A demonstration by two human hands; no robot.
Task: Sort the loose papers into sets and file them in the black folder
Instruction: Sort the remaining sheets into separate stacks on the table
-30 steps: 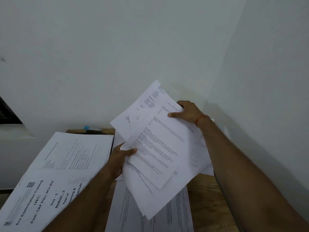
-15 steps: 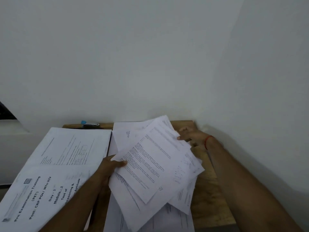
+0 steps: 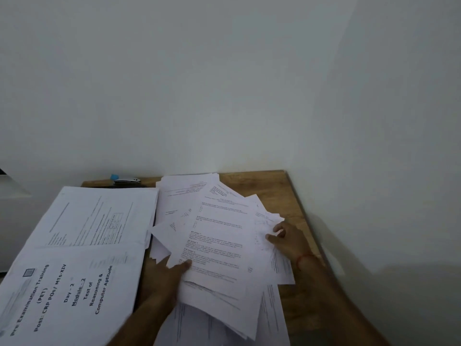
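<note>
Could not read the fine print on the fanned loose papers [image 3: 219, 236], too small and soft. Saw only the thumb of the left hand [image 3: 163, 283], fingers hidden under those sheets, and only a dark strip of the black folder [image 3: 124, 187]. Lost the cover sheet [image 3: 74, 283] at left and bottom edges.

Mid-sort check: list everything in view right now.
loose papers: many, white printed, fanned at table centre, in both hands
title sheet: one, white, near left, reads "Pre Examination Training"
printed sheet: one, white, behind the title sheet
stapler: one, silver and blue, back edge
dark edge: one, black, under left sheets; maybe the folder
table: one, brown wood, in the corner
wall: two faces, white, behind and right
red thread: one, right wrist
left hand: grips papers' near-left edge
right hand: pinches papers' right edge
</note>
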